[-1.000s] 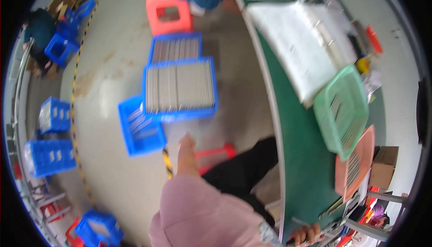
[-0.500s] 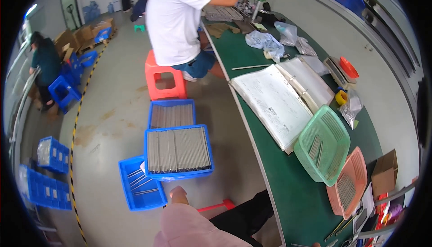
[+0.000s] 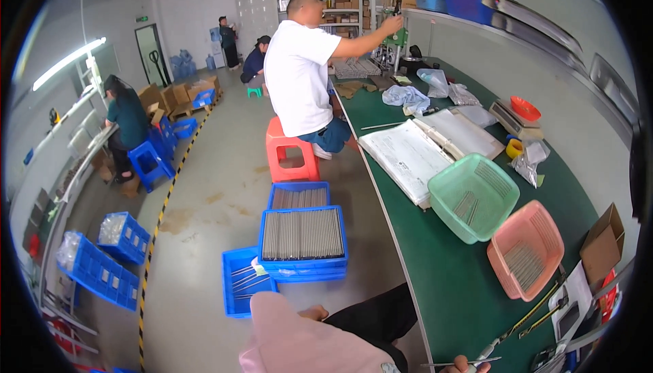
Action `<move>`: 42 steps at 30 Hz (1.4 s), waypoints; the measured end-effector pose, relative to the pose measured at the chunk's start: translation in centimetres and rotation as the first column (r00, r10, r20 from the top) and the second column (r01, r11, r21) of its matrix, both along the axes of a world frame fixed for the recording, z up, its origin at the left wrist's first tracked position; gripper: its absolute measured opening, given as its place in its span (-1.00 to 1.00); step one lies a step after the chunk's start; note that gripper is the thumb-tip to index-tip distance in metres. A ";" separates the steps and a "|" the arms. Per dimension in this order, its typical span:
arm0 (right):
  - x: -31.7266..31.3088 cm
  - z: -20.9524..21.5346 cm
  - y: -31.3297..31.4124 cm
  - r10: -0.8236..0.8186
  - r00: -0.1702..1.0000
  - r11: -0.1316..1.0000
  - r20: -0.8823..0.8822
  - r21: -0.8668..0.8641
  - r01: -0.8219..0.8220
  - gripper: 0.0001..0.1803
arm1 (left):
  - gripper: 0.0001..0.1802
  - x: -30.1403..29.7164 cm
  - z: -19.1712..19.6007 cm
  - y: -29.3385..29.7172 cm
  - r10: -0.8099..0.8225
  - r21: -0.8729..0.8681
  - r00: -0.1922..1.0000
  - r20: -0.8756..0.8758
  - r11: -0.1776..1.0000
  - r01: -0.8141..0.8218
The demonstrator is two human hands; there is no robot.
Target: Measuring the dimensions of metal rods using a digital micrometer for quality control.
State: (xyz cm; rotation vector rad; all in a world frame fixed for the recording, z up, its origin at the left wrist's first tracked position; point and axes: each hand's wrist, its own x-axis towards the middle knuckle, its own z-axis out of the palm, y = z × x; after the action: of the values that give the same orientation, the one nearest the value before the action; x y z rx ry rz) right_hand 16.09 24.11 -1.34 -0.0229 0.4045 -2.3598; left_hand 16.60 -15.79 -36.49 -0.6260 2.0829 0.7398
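My left hand (image 3: pixel 314 313) shows only in part past the pink sleeve (image 3: pixel 299 335), close to my dark-trousered leg; its fingers are hidden. At the bottom edge, over the green table (image 3: pixel 435 291), my right hand (image 3: pixel 464 365) has its fingers closed around a thin metal rod (image 3: pixel 439 364). Touching or right beside those fingers is a slim tool with a pale grip (image 3: pixel 487 351); I cannot tell whether it is held. On the floor, a blue crate (image 3: pixel 303 264) carries tightly packed metal rods (image 3: pixel 303 233). A lower blue tray (image 3: pixel 233 299) beside it holds several loose rods.
A green basket (image 3: pixel 505 216) and a pink basket (image 3: pixel 502 272) with rods stand on the table. Behind them lie an open binder (image 3: pixel 408 155) and a scale (image 3: pixel 515 123). Ahead, a co-worker (image 3: pixel 299 74) sits on a red stool (image 3: pixel 291 143), one arm raised to a green machine (image 3: pixel 396 38).
The view has tilted up and swung left. My left hand has drawn back from the blue crates toward my leg. My right hand now shows more, with the rod in it.
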 end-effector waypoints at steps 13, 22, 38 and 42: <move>-0.1 1.7 0.4 0.046 0.995 0.997 -0.090 0.065 -0.040 -0.49 | -0.67 -3.0 14.5 2.8 -0.307 -0.195 0.951 -0.033 0.935 0.295; 0.1 1.9 0.2 -0.018 0.998 0.994 -0.065 0.104 0.024 -0.50 | -0.64 -1.7 13.9 2.2 -0.182 -0.328 0.930 -0.318 0.942 0.072; 0.2 1.4 0.6 -0.074 0.996 0.985 0.054 0.162 0.065 -0.46 | -0.63 -1.4 13.0 1.6 0.062 -0.191 0.957 -0.282 0.974 -0.119; 0.0 1.2 0.6 -0.064 0.998 0.993 0.020 0.099 0.061 -0.47 | -0.55 -0.7 13.7 0.9 0.090 -0.191 0.977 -0.194 0.973 -0.128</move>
State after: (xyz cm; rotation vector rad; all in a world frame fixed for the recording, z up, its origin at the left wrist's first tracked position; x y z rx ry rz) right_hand 16.12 24.69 -0.14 0.0645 0.5163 -2.3963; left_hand 15.86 -14.93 -22.82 -0.8175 2.3298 0.6725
